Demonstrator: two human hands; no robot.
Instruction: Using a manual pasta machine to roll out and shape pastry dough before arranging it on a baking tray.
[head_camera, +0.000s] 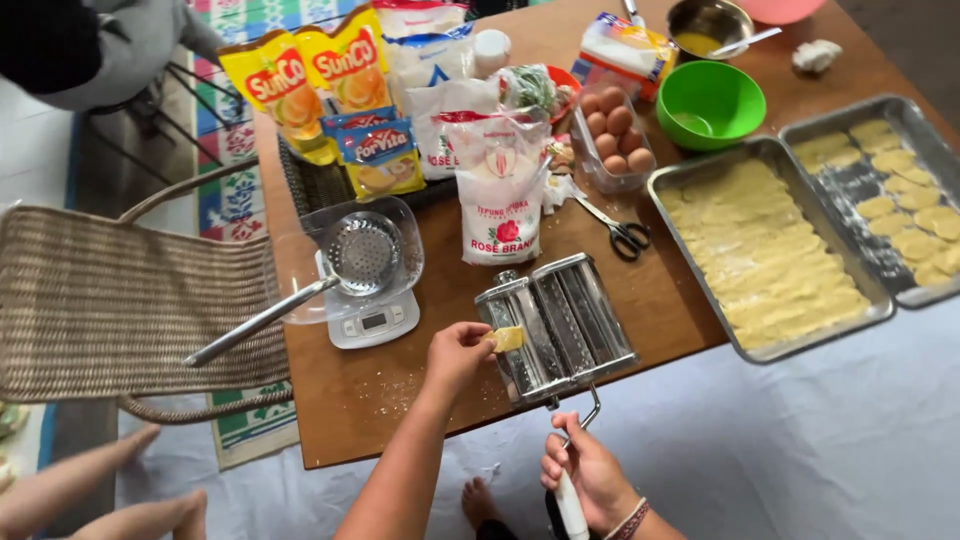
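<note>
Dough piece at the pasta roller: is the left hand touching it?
Touching. The head view shows the left hand pinching the yellow dough piece between its fingertips, at the top of the metal pasta roller.

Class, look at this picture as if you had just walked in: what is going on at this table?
A person is working a metal pasta roller at the edge of a wooden table. The left hand holds a small piece of yellow dough at the roller's top, while the right hand grips the crank handle. To the right, two metal trays hold flattened dough pieces. Flour bags, eggs, scissors, a green bowl and a kitchen scale stand behind.
</note>
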